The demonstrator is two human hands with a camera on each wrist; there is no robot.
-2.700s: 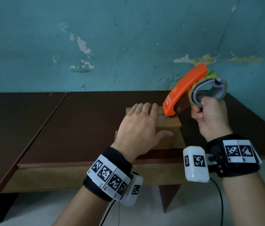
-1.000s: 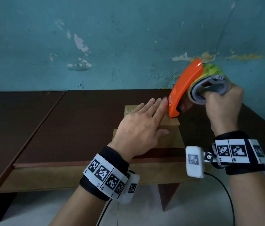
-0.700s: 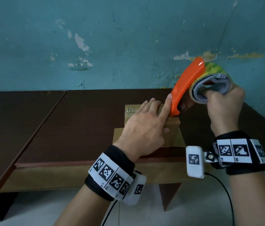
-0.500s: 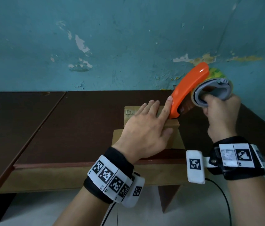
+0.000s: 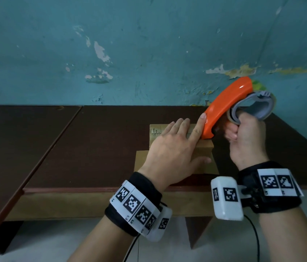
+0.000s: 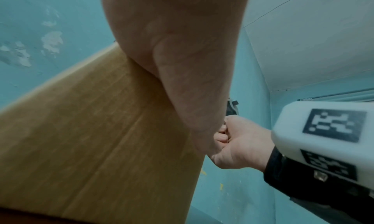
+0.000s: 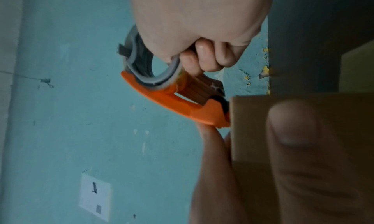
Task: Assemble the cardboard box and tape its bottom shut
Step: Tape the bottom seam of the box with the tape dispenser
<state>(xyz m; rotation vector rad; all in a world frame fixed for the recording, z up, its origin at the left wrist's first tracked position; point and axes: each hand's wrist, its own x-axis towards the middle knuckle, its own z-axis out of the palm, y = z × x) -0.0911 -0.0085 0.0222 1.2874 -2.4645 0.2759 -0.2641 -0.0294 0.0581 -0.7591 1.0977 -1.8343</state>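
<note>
The left hand point(image 5: 173, 148) lies flat with straight fingers on top of the cardboard box point(image 5: 204, 149), index fingertip against the orange tape dispenser point(image 5: 222, 106). Just beside it, the right hand point(image 5: 247, 140) grips the dispenser's grey ring, nose touching the box's top right edge on the dark table point(image 5: 96, 144).

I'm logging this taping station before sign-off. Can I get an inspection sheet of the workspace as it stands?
Surface: dark brown table, a seam on its left part.
Job's things: cardboard box near the front edge; orange tape dispenser, its front end at the box's top right edge.
Clutter: nothing seen.
Grippers: left hand lies flat on the box, index finger along the dispenser; right hand grips the dispenser.
Cables: black cable hangs from the right wrist unit; another below the left wrist.
Surroundings: teal wall with flaking paint.
</note>
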